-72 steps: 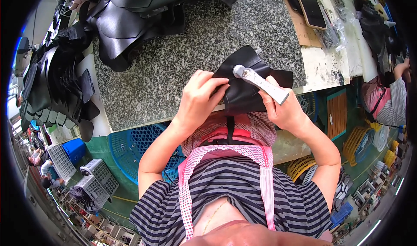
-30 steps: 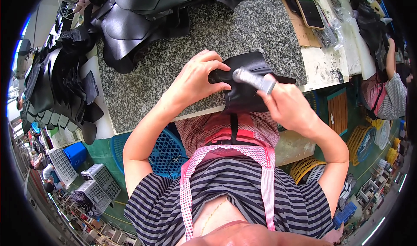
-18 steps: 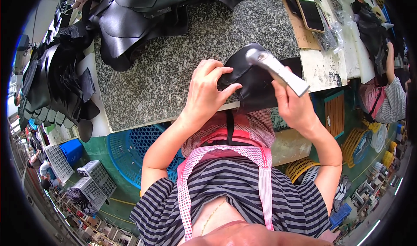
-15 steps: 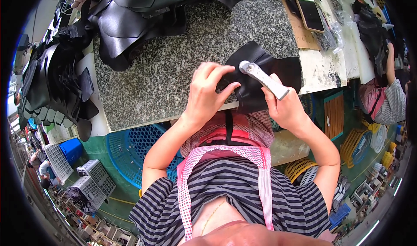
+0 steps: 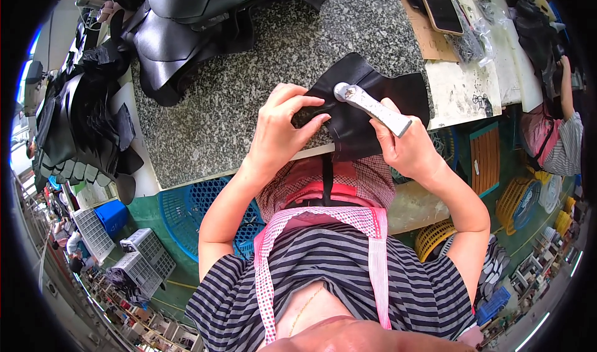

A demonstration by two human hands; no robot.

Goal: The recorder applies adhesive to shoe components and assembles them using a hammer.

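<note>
A black leather piece (image 5: pixel 357 137) with a seam lies at the front edge of the speckled stone-topped table (image 5: pixel 224 125), its lower part hanging slightly over. My left hand (image 5: pixel 273 125) grips its left edge between thumb and fingers. Wrapped round the handle of a silvery metal hammer (image 5: pixel 376 111) is my right hand (image 5: pixel 410 145). The hammer's round head rests on or just above the leather, near the seam; which of the two I cannot tell.
Black leather pieces (image 5: pixel 171 47) are heaped at the table's far left, with more draped (image 5: pixel 84 115) beside it. A phone (image 5: pixel 440 10) lies at the far right. Below the table stands a blue basket (image 5: pixel 180 218). Another person (image 5: pixel 553 134) works at the right.
My left hand and the leather edge have shifted a little left. The hammer head has also moved slightly left over the leather, still in my right hand.
</note>
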